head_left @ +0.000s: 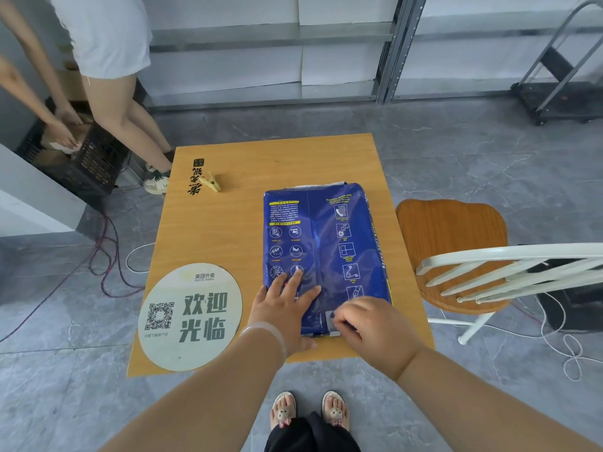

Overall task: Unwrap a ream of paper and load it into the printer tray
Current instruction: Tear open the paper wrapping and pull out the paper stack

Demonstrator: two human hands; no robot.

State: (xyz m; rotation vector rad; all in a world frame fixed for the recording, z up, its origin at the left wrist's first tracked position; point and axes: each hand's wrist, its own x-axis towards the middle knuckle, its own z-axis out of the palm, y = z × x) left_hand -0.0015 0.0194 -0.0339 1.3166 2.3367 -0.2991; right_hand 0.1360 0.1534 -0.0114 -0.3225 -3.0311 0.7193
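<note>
A ream of paper (326, 243) in a dark blue printed wrapper lies flat on a small wooden table (228, 230), its long side running away from me. My left hand (284, 308) rests flat on the ream's near left corner, fingers spread. My right hand (365, 324) is at the near right end, fingertips curled and pinching the folded wrapper flap there. The far end of the wrapper looks slightly loose, with a white edge showing. No printer is in view.
A round white sign with a QR code (191, 316) lies on the table's near left. A yellow clothes peg (211, 182) sits at the far left. A wooden chair (456, 256) stands to the right. Another person stands by a black crate (81, 158) at the far left. Cables cross the floor.
</note>
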